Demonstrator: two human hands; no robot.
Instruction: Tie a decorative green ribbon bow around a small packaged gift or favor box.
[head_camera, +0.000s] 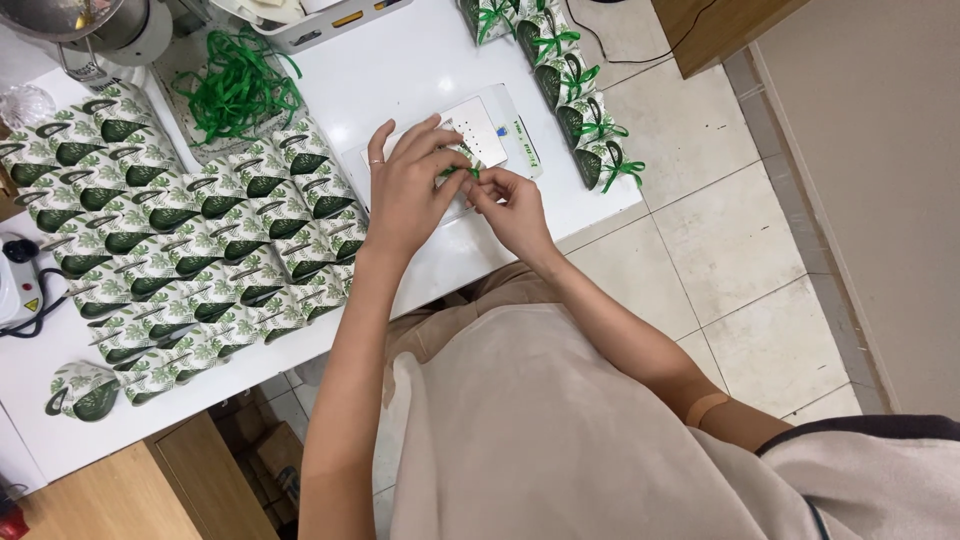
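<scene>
While my left hand (405, 190) and right hand (512, 205) met over the white table (420, 60), both sets of fingertips pinched a green ribbon (458, 172) between them, its length running left to right, each hand equally near.

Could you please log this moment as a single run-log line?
left hand: pinching green ribbon | right hand: pinching same ribbon | white table | leaf-print boxes beside left hand
</scene>
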